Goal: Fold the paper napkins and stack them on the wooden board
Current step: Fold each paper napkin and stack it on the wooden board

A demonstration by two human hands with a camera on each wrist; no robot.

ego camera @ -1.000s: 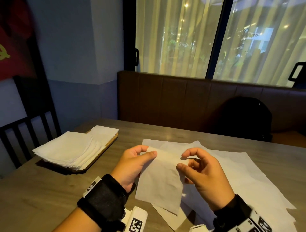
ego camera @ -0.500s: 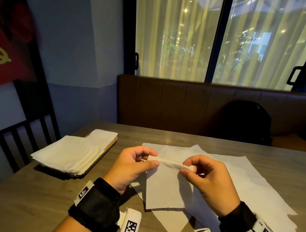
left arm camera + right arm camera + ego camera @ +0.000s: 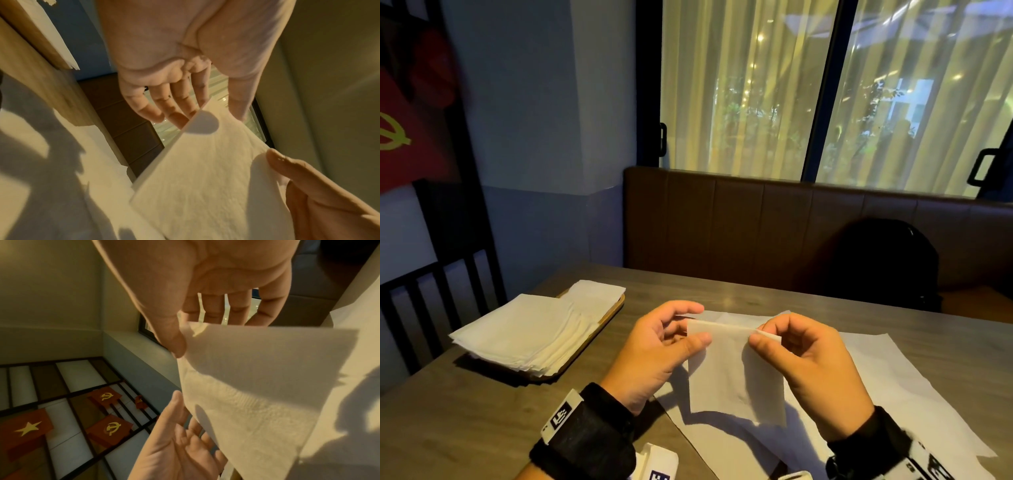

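Both the left hand (image 3: 654,353) and right hand (image 3: 808,370) pinched the folded napkin's (image 3: 736,377) top corners, holding it above the table (image 3: 465,428).

Bare grey-brown wooden table (image 3: 465,421) lies open along the near left edge, between the left hand (image 3: 654,353) and the wooden board (image 3: 606,317). That board at the far left carries a fanned stack of white folded napkins (image 3: 524,334). Loose white unfolded paper sheets (image 3: 893,383) cover the table under and to the right of both hands. A brown padded bench back (image 3: 774,233) closes the far side.
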